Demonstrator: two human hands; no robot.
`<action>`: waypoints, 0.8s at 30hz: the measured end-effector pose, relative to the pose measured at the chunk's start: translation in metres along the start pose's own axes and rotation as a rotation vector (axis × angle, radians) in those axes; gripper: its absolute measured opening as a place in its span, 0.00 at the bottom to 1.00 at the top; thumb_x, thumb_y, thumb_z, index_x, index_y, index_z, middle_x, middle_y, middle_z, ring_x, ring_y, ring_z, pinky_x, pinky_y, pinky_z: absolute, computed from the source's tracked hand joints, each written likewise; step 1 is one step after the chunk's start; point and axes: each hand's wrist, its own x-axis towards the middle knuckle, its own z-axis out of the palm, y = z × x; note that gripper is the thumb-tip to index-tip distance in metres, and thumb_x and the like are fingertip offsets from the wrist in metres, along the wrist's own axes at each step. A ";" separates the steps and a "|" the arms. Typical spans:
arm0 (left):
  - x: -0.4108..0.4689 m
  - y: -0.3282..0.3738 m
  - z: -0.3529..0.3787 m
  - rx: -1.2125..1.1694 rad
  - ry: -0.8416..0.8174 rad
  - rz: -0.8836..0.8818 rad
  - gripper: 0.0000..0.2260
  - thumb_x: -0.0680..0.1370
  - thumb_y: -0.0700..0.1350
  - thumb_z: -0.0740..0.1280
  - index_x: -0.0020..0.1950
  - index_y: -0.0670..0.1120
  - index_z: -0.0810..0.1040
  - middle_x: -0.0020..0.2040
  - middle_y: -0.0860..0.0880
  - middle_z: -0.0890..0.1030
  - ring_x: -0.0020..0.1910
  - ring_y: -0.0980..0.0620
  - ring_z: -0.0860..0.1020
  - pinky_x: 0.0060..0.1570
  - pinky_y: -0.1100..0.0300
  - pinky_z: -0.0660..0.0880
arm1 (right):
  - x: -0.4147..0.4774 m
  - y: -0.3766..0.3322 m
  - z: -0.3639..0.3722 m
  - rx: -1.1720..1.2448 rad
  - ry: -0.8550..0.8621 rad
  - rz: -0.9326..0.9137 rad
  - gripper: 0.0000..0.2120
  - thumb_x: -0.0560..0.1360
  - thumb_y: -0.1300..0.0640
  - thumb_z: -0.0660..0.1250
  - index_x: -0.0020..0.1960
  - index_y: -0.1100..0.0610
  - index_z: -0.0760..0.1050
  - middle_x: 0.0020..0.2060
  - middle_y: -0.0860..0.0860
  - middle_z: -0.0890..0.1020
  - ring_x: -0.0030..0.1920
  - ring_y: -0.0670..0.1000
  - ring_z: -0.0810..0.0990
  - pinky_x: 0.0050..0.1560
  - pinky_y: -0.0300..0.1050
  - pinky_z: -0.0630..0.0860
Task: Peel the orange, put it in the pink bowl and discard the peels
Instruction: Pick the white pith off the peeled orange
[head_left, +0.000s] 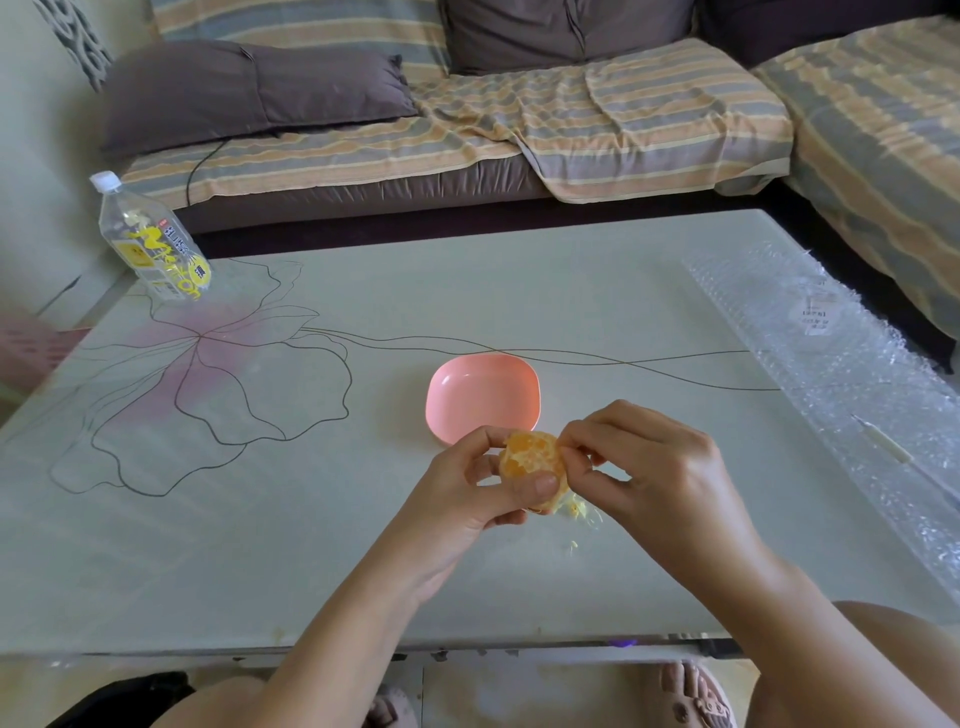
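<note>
My left hand (467, 493) grips a mostly peeled orange (530, 460) above the table, thumb across its lower front. My right hand (649, 467) pinches at the orange's right side, where pale pith or peel shows. Small yellowish bits of pith (579, 512) lie on the table just below the fruit. The pink bowl (483, 397) sits empty on the table right behind my hands.
A glass-topped table (363, 545) with a flower drawing holds a clear plastic bottle (150, 244) at the far left corner and a sheet of bubble wrap (831, 374) along the right edge. A striped sofa (519, 114) stands behind the table.
</note>
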 end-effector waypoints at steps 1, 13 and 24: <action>0.000 0.000 0.000 0.007 -0.005 0.002 0.19 0.60 0.50 0.77 0.49 0.49 0.81 0.45 0.46 0.82 0.40 0.47 0.81 0.39 0.63 0.75 | 0.000 0.000 0.000 0.001 -0.002 0.002 0.05 0.68 0.66 0.69 0.36 0.58 0.79 0.31 0.50 0.76 0.30 0.51 0.73 0.32 0.40 0.69; -0.002 0.000 0.001 0.093 -0.083 -0.030 0.24 0.60 0.50 0.76 0.55 0.47 0.79 0.48 0.48 0.81 0.42 0.51 0.80 0.42 0.63 0.75 | 0.001 0.001 -0.004 0.091 0.009 0.084 0.05 0.69 0.65 0.69 0.37 0.57 0.81 0.33 0.49 0.79 0.33 0.47 0.74 0.35 0.33 0.70; -0.001 0.006 -0.005 0.081 0.023 0.053 0.26 0.60 0.38 0.79 0.56 0.49 0.79 0.51 0.50 0.81 0.44 0.52 0.82 0.45 0.64 0.76 | 0.002 0.013 -0.012 0.098 -0.113 0.196 0.10 0.67 0.69 0.74 0.36 0.54 0.80 0.36 0.44 0.80 0.39 0.43 0.76 0.37 0.29 0.69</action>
